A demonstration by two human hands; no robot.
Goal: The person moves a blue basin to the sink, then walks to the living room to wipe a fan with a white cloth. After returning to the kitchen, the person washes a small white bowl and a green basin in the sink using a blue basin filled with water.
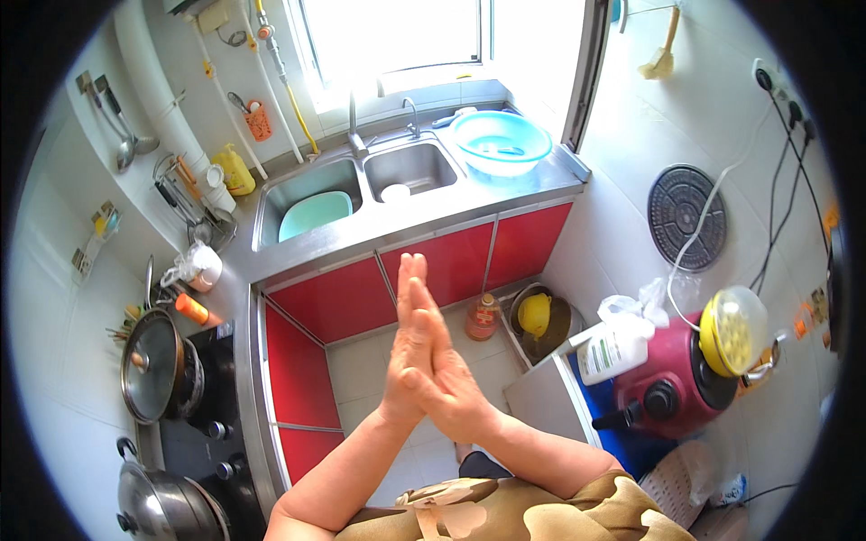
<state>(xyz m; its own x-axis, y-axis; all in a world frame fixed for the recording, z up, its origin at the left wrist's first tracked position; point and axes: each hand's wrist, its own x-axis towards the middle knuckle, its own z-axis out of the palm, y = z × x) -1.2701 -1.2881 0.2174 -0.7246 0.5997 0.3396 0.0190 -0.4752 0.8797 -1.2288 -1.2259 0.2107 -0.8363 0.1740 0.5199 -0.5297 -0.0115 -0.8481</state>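
Note:
My left hand (pixel 406 379) and my right hand (pixel 454 387) are pressed palm to palm in front of me, fingers straight, together and pointing away from me. Nothing shows between them. They hover over the tiled floor, short of the red cabinet doors (pixel 331 297). Behind those fingertips runs a steel counter with a double sink. A pale green basin (pixel 314 215) leans in the left bowl (pixel 270 203), and a small white object (pixel 396 193) lies in the right bowl (pixel 433 164). Right of the sink, a translucent blue basin (pixel 502 143) rests on the counter.
To the left, a lidded pan (pixel 152 368) and a steel pot (pixel 166 504) stand on the black stove (pixel 199 446). A dark red appliance (pixel 649 385) and a white bottle (pixel 612 351) sit on the right-hand stand. An orange-red bottle (pixel 483 318) occupies the floor.

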